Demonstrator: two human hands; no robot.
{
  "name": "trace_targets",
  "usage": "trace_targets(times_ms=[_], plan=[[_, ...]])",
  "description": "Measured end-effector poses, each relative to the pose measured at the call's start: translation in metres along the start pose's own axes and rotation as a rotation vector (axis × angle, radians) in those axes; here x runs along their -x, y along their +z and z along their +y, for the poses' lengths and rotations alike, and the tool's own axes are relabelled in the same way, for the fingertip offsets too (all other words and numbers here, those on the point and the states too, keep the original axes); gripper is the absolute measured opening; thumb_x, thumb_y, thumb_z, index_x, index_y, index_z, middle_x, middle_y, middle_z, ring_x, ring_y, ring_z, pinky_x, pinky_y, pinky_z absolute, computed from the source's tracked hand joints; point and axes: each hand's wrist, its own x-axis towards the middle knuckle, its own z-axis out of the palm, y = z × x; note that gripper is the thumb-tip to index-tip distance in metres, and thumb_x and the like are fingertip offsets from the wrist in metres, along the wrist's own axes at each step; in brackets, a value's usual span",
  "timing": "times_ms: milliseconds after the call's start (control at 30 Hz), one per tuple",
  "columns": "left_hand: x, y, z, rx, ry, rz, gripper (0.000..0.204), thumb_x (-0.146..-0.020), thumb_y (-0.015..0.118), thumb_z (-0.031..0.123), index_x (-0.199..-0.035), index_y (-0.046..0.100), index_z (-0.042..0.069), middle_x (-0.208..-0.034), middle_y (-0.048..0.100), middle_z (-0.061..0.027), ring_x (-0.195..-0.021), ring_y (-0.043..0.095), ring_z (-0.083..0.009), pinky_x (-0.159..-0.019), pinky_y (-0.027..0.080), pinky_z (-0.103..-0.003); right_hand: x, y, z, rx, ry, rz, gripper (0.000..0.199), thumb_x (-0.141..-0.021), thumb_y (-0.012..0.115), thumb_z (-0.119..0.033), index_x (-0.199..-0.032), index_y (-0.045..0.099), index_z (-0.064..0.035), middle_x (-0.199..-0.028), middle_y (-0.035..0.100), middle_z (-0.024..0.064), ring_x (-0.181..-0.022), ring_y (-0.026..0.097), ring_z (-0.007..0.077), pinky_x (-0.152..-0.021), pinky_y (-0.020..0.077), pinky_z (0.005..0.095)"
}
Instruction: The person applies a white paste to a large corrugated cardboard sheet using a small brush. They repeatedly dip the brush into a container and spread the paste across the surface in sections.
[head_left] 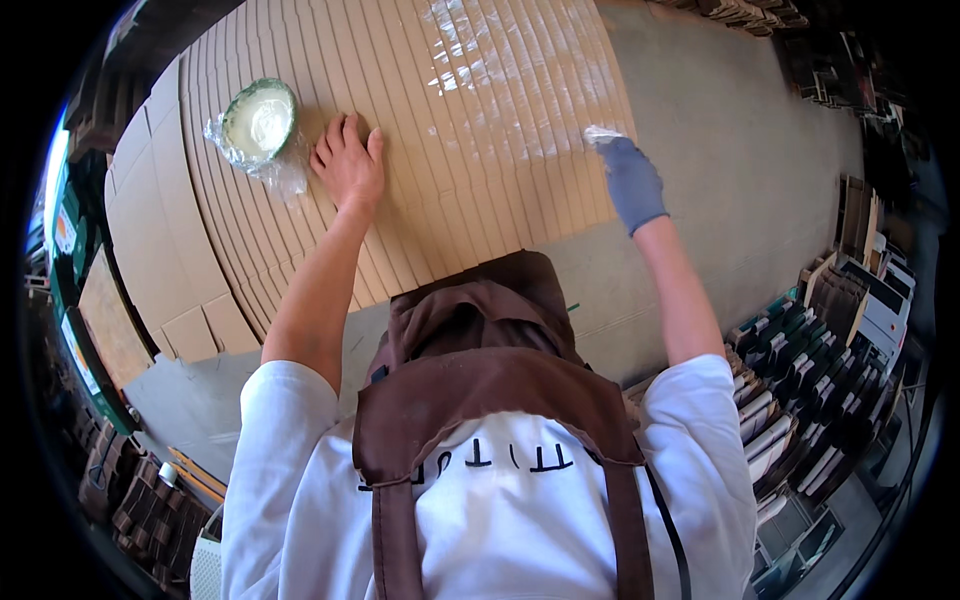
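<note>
- Closest to the eye, below both sets of fingers, are a brown apron and a white shirt, the sleeves ending above the elbows.
- The left hand is bare and laid palm down, its fingers slightly spread and pointing away from the body; it has hold of nothing and presses on the cardboard strips.
- The right hand wears a blue-grey glove. Its fingers are closed around a whitish wad that pokes out past the fingertips; whether this is cloth, film or a brush cannot be told.
- The strips lie under the left fingers and run on to the right ones, overlapping so that their long edges make close, curving lines. The gloved fingers are at the right-hand border of this spread.
- Just left of the bare fingers stands a round bowl with a green rim, holding a creamy white paste. Clear film lies crumpled below it, near those fingertips.
- Up and to the left of the gloved fingers, glossy streaks shine across the strips.
- Beyond the right fingers stretches the grey floor.
- Farther out, down and right of the glove, a rack holds rows of dark and pale pieces, with a grey machine behind.
</note>
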Motion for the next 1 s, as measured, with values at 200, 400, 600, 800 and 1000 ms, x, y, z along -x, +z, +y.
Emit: trace_targets(times_ms=[200, 400, 600, 800, 1000], plan=[[-0.009, 0.000, 0.007, 0.011, -0.002, 0.012, 0.051, -0.094, 0.050, 0.046, -0.136, 0.046, 0.017, -0.144, 0.041, -0.0038, -0.135, 0.033, -0.0270, -0.113, 0.020, -0.051, 0.000, 0.022, -0.001, -0.169, -0.035, 0.233, 0.027, -0.096, 0.046, -0.016, -0.114, 0.061, -0.0042, -0.103, 0.066, 0.0164, -0.098, 0.063, 0.0320, -0.086, 0.0497, 0.0401], [0.003, 0.006, -0.002, -0.001, -0.002, 0.016, 0.051, -0.094, 0.049, 0.046, -0.135, 0.046, 0.017, -0.144, 0.042, -0.0033, -0.134, 0.034, -0.0263, -0.113, 0.020, -0.051, 0.026, 0.020, -0.114, -0.235, -0.045, 0.044, 0.028, -0.095, 0.045, -0.015, -0.116, 0.061, -0.0045, -0.107, 0.065, 0.0183, -0.100, 0.062, 0.0343, -0.089, 0.0488, 0.0405], [-0.003, 0.000, 0.006, 0.023, 0.000, 0.013, 0.052, -0.093, 0.049, 0.046, -0.136, 0.046, 0.016, -0.144, 0.042, -0.0027, -0.134, 0.034, -0.0266, -0.113, 0.020, -0.051, -0.009, 0.039, -0.065, -0.171, -0.237, 0.262, 0.024, -0.097, 0.043, -0.025, -0.101, 0.059, -0.0077, -0.095, 0.065, 0.0179, -0.082, 0.065, 0.0386, -0.071, 0.0527, 0.0489], [0.006, 0.000, 0.000, 0.012, -0.026, -0.019, 0.052, -0.093, 0.050, 0.045, -0.135, 0.046, 0.015, -0.144, 0.042, -0.0038, -0.135, 0.032, -0.0277, -0.113, 0.019, -0.051, 0.005, 0.054, -0.146, -0.167, -0.318, 0.208, 0.019, -0.094, 0.044, -0.015, -0.098, 0.061, -0.0084, -0.091, 0.064, 0.0167, -0.079, 0.066, 0.0369, -0.065, 0.0533, 0.0493], [0.000, -0.008, 0.006, 0.011, -0.010, -0.009, 0.049, -0.094, 0.051, 0.043, -0.135, 0.047, 0.015, -0.143, 0.043, -0.0042, -0.133, 0.034, -0.0293, -0.112, 0.020, -0.050, -0.082, 0.011, -0.112, -0.141, -0.210, 0.228, 0.015, -0.093, 0.048, -0.017, -0.096, 0.059, -0.0083, -0.090, 0.065, 0.0163, -0.074, 0.065, 0.0369, -0.064, 0.0529, 0.0483]])
